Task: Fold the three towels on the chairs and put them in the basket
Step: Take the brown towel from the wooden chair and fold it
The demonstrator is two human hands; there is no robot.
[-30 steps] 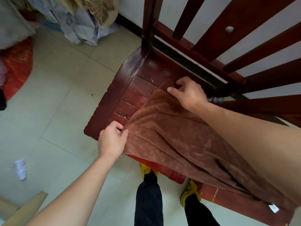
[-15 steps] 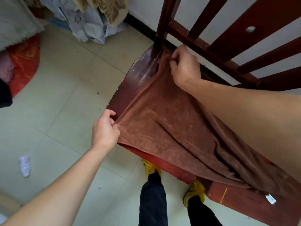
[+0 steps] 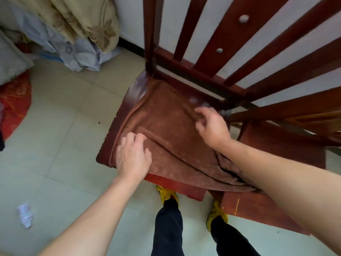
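A: Fingers (image 3: 129,140) of left hand (image 3: 132,156): loosely spread, almost straight, lying on the towel (image 3: 166,126), gripping nothing.
B: Right hand (image 3: 212,128)?
A: Fingers (image 3: 200,111) half curled, motion-blurred. Can't tell whether touching or nipping the cloth.
B: Versus half a second back?
A: No more pinched corners. Right off the back-left post, now over by the seat's back-right. Left off the seat edge, now on top of the cloth. Towel down and spread across the chair seat (image 3: 113,132).
B: Towel relative to fingers?
A: Directly under left fingers, near-left corner just beside the palm. Far hem along the backrest rail, passing under right fingertips. Right end bunched, trailing under the right forearm towards the second chair (image 3: 267,209).
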